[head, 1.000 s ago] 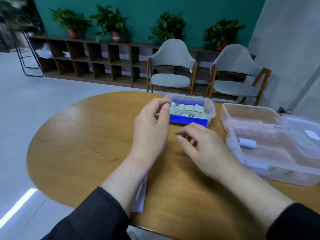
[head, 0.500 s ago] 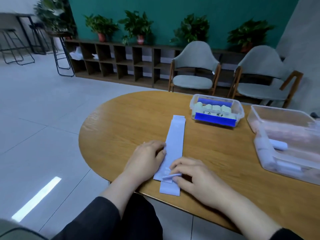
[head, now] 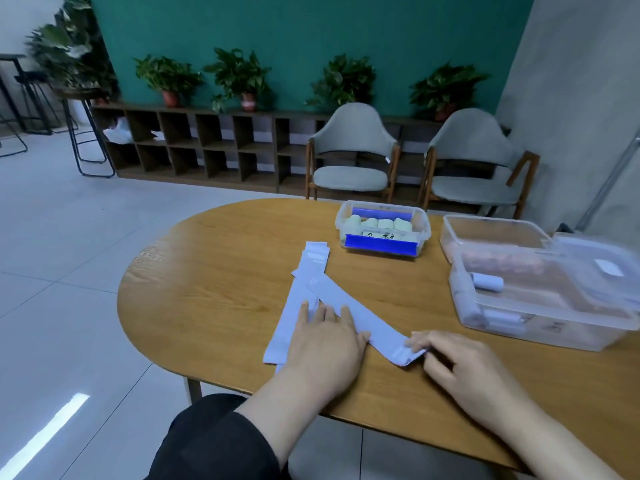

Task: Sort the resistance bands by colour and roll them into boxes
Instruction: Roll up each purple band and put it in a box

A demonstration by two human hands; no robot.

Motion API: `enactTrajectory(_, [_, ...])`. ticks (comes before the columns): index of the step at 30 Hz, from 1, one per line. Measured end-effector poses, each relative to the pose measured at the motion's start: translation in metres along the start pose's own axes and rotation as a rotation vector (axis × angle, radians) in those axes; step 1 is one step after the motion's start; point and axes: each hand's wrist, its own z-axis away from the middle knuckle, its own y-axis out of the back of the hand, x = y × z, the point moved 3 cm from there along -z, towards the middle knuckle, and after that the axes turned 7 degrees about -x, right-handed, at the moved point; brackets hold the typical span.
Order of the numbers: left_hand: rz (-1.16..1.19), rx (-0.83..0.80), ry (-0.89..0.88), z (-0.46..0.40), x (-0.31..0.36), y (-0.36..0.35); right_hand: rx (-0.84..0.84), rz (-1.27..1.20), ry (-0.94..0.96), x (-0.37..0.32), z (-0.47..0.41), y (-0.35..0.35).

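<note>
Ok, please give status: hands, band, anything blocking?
Left hand flat on lilac band. Right hand pinches its near end, starting the roll. Table path clear; boxes apart.

A pale lilac band (head: 349, 308) lies flat, bent into a V: one arm runs under the flat left hand (head: 323, 344), the other ends in the right hand (head: 460, 363), which pinches it. Beyond the hands, a small box (head: 382, 228) holds pale green rolls (head: 377, 224); right of the right hand, a large clear box (head: 540, 278) holds a lilac roll (head: 487, 281).
</note>
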Motion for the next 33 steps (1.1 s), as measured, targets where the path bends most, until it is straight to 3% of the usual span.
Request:
enactTrajectory(5, [0.004, 0.007, 0.055, -0.004, 0.037, -0.011, 0.037, -0.067, 0.003, 0.016, 0.026, -0.001])
enactTrajectory(9, [0.232, 0.032, -0.098, -0.022, 0.054, -0.011, 0.046, -0.042, 0.088, 0.015, 0.033, 0.0])
enactTrajectory(15, [0.375, 0.03, -0.254, -0.041, 0.047, -0.006, -0.055, -0.056, 0.143, 0.018, 0.04, -0.003])
enactTrajectory(19, [0.556, 0.014, -0.291, -0.027, 0.044, -0.004, -0.056, -0.031, 0.189, 0.012, 0.038, -0.001])
enactTrajectory(23, [0.732, 0.002, -0.434, 0.006, 0.043, -0.005, -0.054, -0.009, 0.179, 0.012, 0.036, 0.001])
enactTrajectory(28, [0.6, 0.029, -0.588, 0.033, 0.04, -0.005, -0.065, 0.003, 0.175, 0.01, 0.035, 0.0])
enactTrajectory(33, [0.528, 0.075, -0.568, 0.032, 0.044, -0.011, -0.042, -0.068, 0.085, 0.009, 0.034, -0.001])
